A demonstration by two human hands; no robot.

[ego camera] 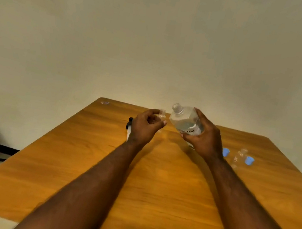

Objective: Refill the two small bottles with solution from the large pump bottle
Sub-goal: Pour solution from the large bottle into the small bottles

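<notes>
The table (pixel 156 191) lies under both forearms. The big bottle (pixel 184 118) is held clear of the table and tilted, with its open neck pointing up and toward the left fingers. We see clear liquid in its lower part. The right hand (pixel 206 140) grips this bottle, with its fingers curled round the labelled body.

The left hand (pixel 144 128) has its fingers curled. Its thumb and fingertips pinch a small bottle (pixel 161 114), held just beside the big bottle's neck; we cannot tell whether the two touch. The pump (pixel 128 126) lies on the table behind the left fingers, partly hidden by the wrist.

A second small bottle (pixel 238 157) stands on the table to the right of the right fingers and apart from them. It sits between two blue caps, one (pixel 225 152) nearer those fingers and one (pixel 249 160) farther out.
</notes>
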